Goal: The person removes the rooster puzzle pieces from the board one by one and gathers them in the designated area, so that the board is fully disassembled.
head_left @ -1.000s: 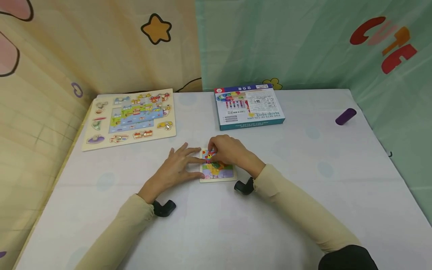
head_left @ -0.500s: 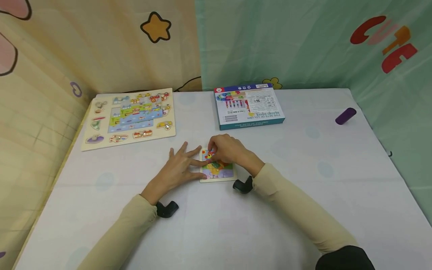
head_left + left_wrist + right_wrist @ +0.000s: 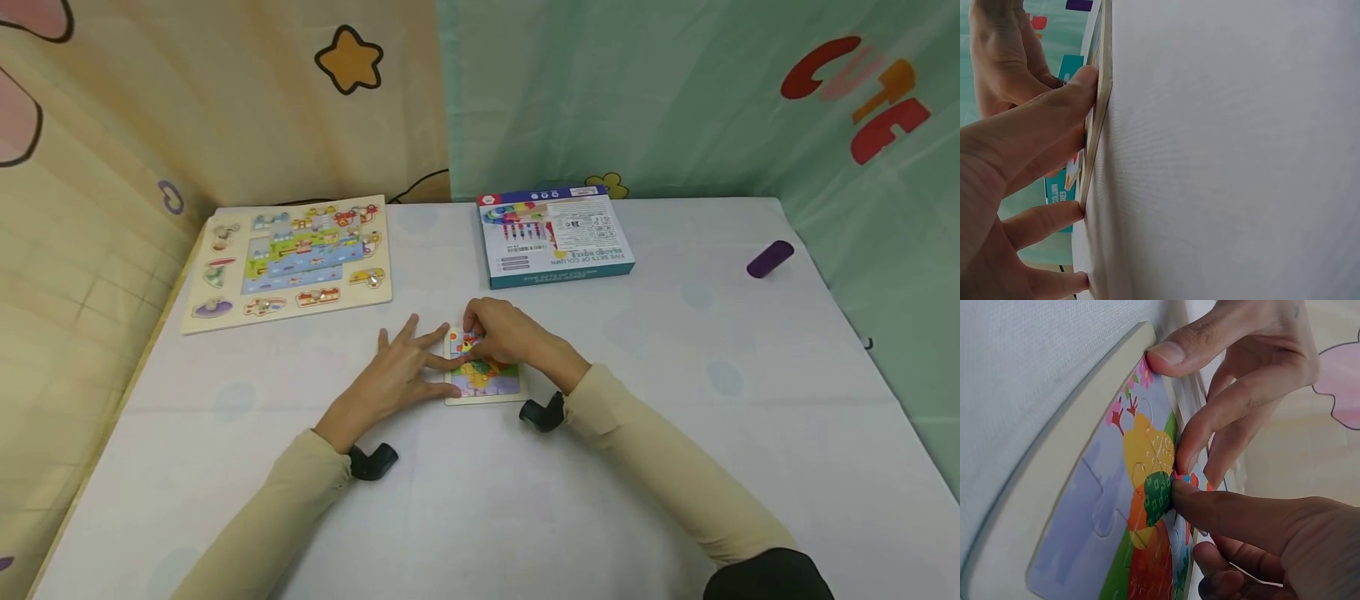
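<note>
A small jigsaw puzzle point(image 3: 487, 385) with a cartoon chick picture lies in a pale wooden frame on the table. My left hand point(image 3: 392, 377) spreads its fingers over the puzzle's left side. In the right wrist view, its thumb point(image 3: 1169, 355) presses the frame's corner, and its index fingertip meets the picture near the right thumb. My right hand point(image 3: 517, 335) pinches a puzzle piece at the upper left part of the picture. The left wrist view shows that piece point(image 3: 1073, 172) tilted up from the board; the right fingers largely cover it in the head view.
A large wooden peg puzzle board point(image 3: 217, 321) with smaller picture boards on it lies at the back left. Behind my hands is a flat toy box point(image 3: 558, 242). A dark purple cylinder point(image 3: 770, 259) lies at the far right. Curtains hang behind the table.
My left hand has shifted slightly right, bringing its index finger and thumb further over the puzzle. The right hand stays almost in place with the piece.
</note>
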Action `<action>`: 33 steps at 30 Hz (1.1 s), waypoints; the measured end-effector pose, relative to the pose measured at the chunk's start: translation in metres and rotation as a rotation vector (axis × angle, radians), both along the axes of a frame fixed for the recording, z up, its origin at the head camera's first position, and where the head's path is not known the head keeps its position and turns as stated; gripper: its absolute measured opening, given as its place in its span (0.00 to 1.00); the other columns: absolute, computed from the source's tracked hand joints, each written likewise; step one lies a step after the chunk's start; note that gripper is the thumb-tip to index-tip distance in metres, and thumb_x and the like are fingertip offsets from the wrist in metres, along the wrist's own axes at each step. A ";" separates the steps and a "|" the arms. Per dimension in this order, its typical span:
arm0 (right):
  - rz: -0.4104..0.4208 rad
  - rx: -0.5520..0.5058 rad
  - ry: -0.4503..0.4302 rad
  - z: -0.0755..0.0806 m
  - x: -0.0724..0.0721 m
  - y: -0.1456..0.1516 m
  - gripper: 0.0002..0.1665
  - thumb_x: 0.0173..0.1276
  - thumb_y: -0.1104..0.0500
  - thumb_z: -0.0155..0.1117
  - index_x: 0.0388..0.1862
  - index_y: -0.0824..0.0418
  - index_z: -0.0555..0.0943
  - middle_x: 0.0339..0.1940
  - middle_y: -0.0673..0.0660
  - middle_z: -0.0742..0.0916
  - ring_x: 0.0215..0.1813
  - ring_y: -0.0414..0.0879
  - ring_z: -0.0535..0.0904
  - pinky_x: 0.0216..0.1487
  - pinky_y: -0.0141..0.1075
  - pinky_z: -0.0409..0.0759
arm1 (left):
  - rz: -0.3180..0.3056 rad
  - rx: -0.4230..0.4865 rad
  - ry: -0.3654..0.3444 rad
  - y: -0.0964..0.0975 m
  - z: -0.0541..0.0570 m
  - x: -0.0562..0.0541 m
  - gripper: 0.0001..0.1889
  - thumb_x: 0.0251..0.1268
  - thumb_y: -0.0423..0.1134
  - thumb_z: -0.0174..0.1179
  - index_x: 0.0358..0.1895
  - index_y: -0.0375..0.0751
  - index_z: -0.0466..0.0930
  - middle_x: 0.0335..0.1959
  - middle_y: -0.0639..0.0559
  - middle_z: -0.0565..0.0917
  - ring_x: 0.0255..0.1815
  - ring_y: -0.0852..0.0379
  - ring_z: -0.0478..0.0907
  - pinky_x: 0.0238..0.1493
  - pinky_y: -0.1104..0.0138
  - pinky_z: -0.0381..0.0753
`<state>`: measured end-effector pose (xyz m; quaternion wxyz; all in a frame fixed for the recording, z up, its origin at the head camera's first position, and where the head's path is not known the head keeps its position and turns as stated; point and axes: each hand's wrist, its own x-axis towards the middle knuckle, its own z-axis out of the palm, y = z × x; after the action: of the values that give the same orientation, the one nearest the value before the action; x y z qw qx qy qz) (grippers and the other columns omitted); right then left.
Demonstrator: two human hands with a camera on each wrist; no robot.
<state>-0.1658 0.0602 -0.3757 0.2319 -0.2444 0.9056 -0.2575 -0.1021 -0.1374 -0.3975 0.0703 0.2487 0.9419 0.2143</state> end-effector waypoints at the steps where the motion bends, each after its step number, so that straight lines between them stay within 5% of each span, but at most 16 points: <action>1: 0.008 -0.004 0.006 -0.001 0.000 0.000 0.21 0.60 0.57 0.75 0.47 0.62 0.77 0.41 0.55 0.79 0.43 0.47 0.74 0.49 0.37 0.76 | -0.001 -0.002 0.000 0.000 0.000 0.000 0.23 0.49 0.56 0.74 0.50 0.57 0.87 0.71 0.45 0.69 0.74 0.24 0.49 0.59 0.23 0.47; 13: 0.054 -0.068 0.004 -0.002 -0.002 0.001 0.19 0.60 0.59 0.75 0.48 0.63 0.80 0.44 0.55 0.83 0.48 0.47 0.76 0.55 0.37 0.76 | -0.005 0.001 -0.001 0.000 0.000 -0.001 0.24 0.48 0.57 0.74 0.50 0.56 0.87 0.71 0.46 0.69 0.74 0.25 0.49 0.59 0.23 0.47; 23: -0.080 -0.233 0.016 -0.005 -0.002 0.004 0.06 0.66 0.63 0.69 0.41 0.62 0.86 0.37 0.52 0.87 0.36 0.46 0.78 0.34 0.31 0.79 | -0.004 0.000 -0.025 0.000 0.002 0.000 0.23 0.50 0.56 0.74 0.50 0.54 0.88 0.72 0.45 0.68 0.74 0.25 0.47 0.59 0.23 0.45; 33: -0.190 -0.328 -0.063 -0.009 -0.001 0.008 0.04 0.64 0.60 0.71 0.35 0.60 0.88 0.34 0.53 0.87 0.34 0.46 0.78 0.30 0.31 0.79 | -0.019 0.002 -0.014 0.000 0.000 -0.001 0.23 0.50 0.55 0.74 0.51 0.55 0.87 0.72 0.44 0.68 0.73 0.22 0.48 0.57 0.22 0.48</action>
<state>-0.1672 0.0684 -0.3844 0.1917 -0.1840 0.8629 -0.4299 -0.1028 -0.1376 -0.3971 0.0786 0.2564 0.9388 0.2161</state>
